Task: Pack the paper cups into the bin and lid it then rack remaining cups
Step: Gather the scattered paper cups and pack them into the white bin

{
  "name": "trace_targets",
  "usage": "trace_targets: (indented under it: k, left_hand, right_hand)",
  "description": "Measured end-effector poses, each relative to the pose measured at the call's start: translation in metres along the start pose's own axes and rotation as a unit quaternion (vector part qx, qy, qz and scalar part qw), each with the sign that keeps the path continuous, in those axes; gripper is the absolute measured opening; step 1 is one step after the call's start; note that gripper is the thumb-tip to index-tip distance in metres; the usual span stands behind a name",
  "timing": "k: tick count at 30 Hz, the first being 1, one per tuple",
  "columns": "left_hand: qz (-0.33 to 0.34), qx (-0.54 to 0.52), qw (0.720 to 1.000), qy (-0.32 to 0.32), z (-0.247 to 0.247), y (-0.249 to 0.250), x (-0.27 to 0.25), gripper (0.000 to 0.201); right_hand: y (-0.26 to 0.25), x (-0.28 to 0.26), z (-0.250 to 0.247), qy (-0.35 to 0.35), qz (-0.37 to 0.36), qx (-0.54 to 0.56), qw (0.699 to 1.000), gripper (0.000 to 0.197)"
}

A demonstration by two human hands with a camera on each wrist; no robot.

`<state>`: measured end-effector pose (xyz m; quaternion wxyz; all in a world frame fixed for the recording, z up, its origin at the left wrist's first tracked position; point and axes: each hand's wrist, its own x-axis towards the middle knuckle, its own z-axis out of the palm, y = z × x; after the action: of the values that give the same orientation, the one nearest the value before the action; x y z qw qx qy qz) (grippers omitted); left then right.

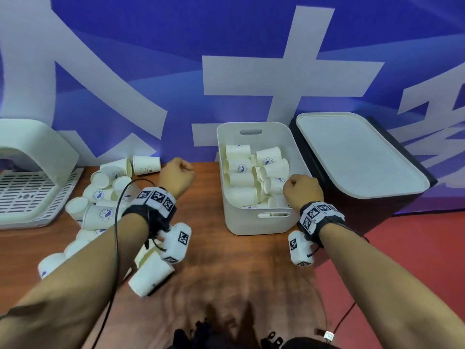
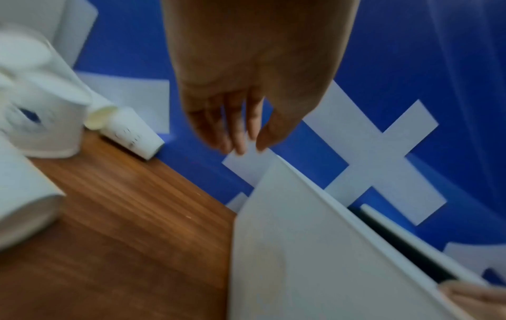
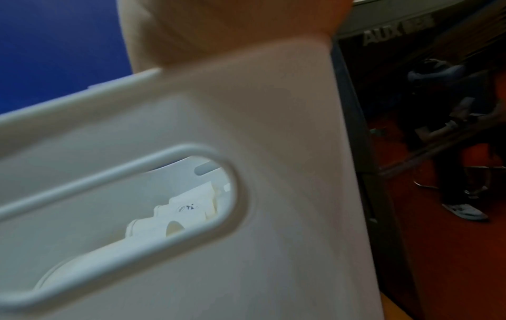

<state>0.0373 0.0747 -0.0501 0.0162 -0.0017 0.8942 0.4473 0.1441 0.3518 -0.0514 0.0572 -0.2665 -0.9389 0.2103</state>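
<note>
A white bin stands on the wooden table and holds several paper cups lying on their sides. Its white lid lies to the right on a black box. A heap of loose paper cups lies on the table's left. My left hand hovers between heap and bin; in the left wrist view its fingers hang relaxed and hold nothing. My right hand sits over the bin's near right corner. The bin wall hides its fingers.
A white cup rack with a slotted tray stands at the far left. A blue banner backs the table. The black box stands against the bin's right side. The table ends at the right over a red floor.
</note>
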Motion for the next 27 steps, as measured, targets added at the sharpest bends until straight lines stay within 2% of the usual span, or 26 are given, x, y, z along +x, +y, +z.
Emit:
trace_targets:
  k: [2, 4, 9, 12, 15, 17, 19, 22, 25, 27]
  left_hand:
    - [-0.039, 0.183, 0.977, -0.1, -0.018, -0.026, -0.003, 0.019]
    - [-0.056, 0.3, 0.94, -0.155, -0.033, -0.048, -0.01, 0.028]
    - [-0.036, 0.443, 0.886, -0.135, -0.056, -0.088, -0.024, 0.041]
    - [-0.025, 0.451, 0.88, -0.148, -0.06, -0.101, -0.027, 0.051]
    - [0.002, 0.47, 0.862, -0.191, -0.054, -0.109, -0.035, 0.064]
    - [0.007, 0.504, 0.839, -0.205, -0.048, -0.113, -0.042, 0.073]
    - [-0.02, 0.532, 0.825, -0.189, -0.042, -0.116, -0.048, 0.078]
    - [-0.064, 0.526, 0.838, -0.13, -0.044, -0.116, -0.048, 0.066]
    - [-0.066, 0.487, 0.861, -0.13, -0.052, -0.112, -0.037, 0.059]
    - [-0.072, 0.51, 0.849, -0.117, -0.055, -0.107, -0.032, 0.062]
  right_hand:
    - [-0.01, 0.001, -0.001, -0.013, 0.002, -0.058, 0.998, 0.024]
    - [-0.028, 0.0, -0.001, -0.021, -0.013, -0.088, 0.996, 0.023]
    - [-0.1, -0.014, 0.019, -0.031, -0.173, -0.007, 0.984, 0.026]
    - [-0.139, -0.031, 0.042, -0.052, -0.252, 0.043, 0.965, 0.026]
    - [-0.162, -0.047, 0.07, -0.092, -0.31, 0.028, 0.946, 0.025]
    - [-0.165, -0.051, 0.084, -0.108, -0.308, 0.008, 0.945, 0.023]
    - [-0.161, -0.05, 0.09, -0.115, -0.295, -0.021, 0.948, 0.023]
    - [-0.156, -0.042, 0.088, -0.104, -0.305, -0.037, 0.946, 0.022]
    - [-0.154, -0.031, 0.08, -0.074, -0.287, 0.014, 0.955, 0.019]
    - [-0.146, -0.026, 0.077, -0.058, -0.263, 0.06, 0.961, 0.019]
